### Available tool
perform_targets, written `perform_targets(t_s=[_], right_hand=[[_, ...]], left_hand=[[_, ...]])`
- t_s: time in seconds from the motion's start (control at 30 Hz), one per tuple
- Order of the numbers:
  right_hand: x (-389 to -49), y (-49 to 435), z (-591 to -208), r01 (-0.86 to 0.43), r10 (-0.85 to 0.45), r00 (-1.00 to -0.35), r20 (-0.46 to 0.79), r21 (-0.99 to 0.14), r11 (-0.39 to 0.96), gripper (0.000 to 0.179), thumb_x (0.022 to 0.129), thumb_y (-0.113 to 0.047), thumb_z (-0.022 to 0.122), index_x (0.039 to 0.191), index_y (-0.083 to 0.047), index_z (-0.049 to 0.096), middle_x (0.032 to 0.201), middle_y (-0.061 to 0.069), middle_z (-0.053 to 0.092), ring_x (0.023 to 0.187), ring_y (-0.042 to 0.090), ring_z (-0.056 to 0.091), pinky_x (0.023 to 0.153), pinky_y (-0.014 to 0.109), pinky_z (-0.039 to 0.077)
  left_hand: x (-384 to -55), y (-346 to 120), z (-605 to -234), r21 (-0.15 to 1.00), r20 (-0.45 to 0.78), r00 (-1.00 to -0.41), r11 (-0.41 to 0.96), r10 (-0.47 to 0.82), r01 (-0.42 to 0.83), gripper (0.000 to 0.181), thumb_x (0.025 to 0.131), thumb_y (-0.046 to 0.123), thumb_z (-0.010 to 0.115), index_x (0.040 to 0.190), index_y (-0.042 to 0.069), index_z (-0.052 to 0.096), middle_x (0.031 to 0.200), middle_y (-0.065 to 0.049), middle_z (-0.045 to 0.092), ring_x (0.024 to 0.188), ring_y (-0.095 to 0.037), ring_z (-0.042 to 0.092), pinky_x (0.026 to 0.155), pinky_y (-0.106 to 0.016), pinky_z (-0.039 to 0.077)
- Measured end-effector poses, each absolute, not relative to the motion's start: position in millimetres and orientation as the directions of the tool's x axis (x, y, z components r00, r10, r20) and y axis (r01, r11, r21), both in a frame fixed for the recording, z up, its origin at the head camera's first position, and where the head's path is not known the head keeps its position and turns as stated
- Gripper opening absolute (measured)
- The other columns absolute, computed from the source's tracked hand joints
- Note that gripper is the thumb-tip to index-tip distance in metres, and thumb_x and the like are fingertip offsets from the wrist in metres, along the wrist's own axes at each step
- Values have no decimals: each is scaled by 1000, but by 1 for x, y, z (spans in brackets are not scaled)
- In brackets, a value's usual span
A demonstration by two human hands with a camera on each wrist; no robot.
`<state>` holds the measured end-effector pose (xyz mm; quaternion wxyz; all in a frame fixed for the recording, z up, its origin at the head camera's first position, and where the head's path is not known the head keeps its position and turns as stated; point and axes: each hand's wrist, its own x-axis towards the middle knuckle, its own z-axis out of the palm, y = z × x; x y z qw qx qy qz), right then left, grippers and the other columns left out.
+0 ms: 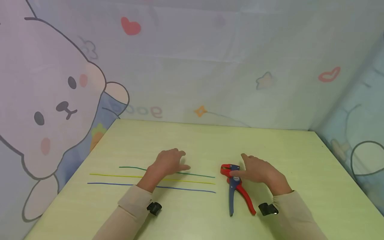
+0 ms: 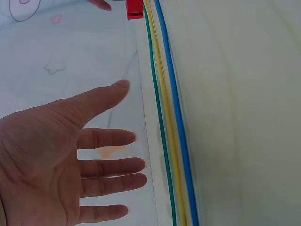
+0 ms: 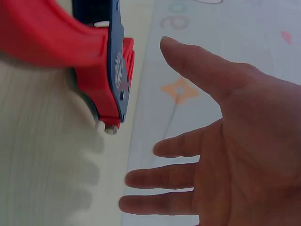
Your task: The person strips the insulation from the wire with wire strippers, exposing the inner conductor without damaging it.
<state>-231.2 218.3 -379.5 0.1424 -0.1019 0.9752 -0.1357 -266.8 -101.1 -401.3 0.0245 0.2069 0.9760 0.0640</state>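
Three wires lie roughly side by side on the table: a green wire [image 1: 198,174], a yellow wire [image 1: 114,175] and a blue wire [image 1: 186,189]. Across their middle reaches my left hand [image 1: 169,162], fingers spread and holding nothing; the left wrist view shows its palm bare beside the wires. To the right of the wire ends lies a wire stripper [image 1: 235,180] with one blue and one red handle, head pointing away. My right hand [image 1: 256,169] hovers by its head, the thumb overlapping it in the head view. The right wrist view shows that palm bare, fingers extended.
The pale table [image 1: 315,173] ends at a back edge against a hanging cloth [image 1: 186,83] printed with a cartoon bear and hearts. Cloth also hangs along the right side. A black wrist camera [image 1: 154,208] sits on the left cuff and another [image 1: 268,209] on the right.
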Motion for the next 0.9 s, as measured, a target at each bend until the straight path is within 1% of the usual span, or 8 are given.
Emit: perform_targets(t_s=[0.07,0.17,0.3,0.4,0.47,0.53,0.67,0.9], right_hand=[[-230,213,-379,-171,-253,-930,-267,-297,939,98,87,-63,66,146,10,39,136,30,51,127,45,49,100,58,42],[-229,206,-378,-191,-271,-920,-284,-278,941,79,86,-61,69,126,6,56,108,19,61,99,32,60,83,46,50],[-226,199,-381,-181,-262,-915,-306,-270,946,56,86,-57,70,93,-3,57,76,5,50,65,17,48,59,32,38],[-225,196,-385,-155,-246,-913,-324,-283,946,50,85,-55,70,75,-8,54,64,-1,45,55,13,41,53,29,32],[-224,194,-387,-120,-221,-910,-351,-289,950,50,83,-55,71,68,-10,54,60,-2,44,52,13,42,51,28,34],[-223,192,-387,-76,-186,-904,-386,-283,956,50,81,-56,72,67,-11,56,59,-1,48,50,14,47,49,30,41],[-221,190,-385,1,-134,-884,-448,-289,957,53,79,-57,76,84,-6,60,71,7,59,53,24,62,52,39,54],[-223,189,-390,40,-119,-871,-477,-310,950,52,80,-53,76,85,-4,59,68,10,62,50,26,65,51,36,54]], left_hand=[[-267,-102,-402,132,-42,-908,903,416,408,50,87,47,76,122,12,68,106,-8,60,88,-24,62,71,-43,51],[-269,-102,-404,153,-64,-899,895,432,419,39,84,41,81,109,12,72,98,-6,54,75,-19,55,64,-40,49],[-268,-103,-404,184,-83,-885,880,458,438,25,83,30,83,101,15,74,102,-6,57,78,-19,56,67,-41,51],[-266,-103,-403,207,-90,-875,868,476,451,16,84,23,82,96,15,75,105,-4,62,84,-19,58,71,-42,52],[-265,-103,-402,209,-96,-868,863,486,460,11,85,21,81,94,16,75,103,-1,64,86,-19,59,71,-42,52],[-265,-102,-402,204,-100,-862,859,496,470,8,86,20,80,92,16,76,100,1,66,85,-18,60,70,-41,52],[-266,-100,-402,193,-105,-857,855,505,481,5,87,19,80,89,17,77,95,3,67,84,-18,62,70,-42,53],[-267,-98,-405,190,-84,-858,853,507,486,2,88,14,77,88,15,77,93,4,69,81,-17,62,71,-43,54]])
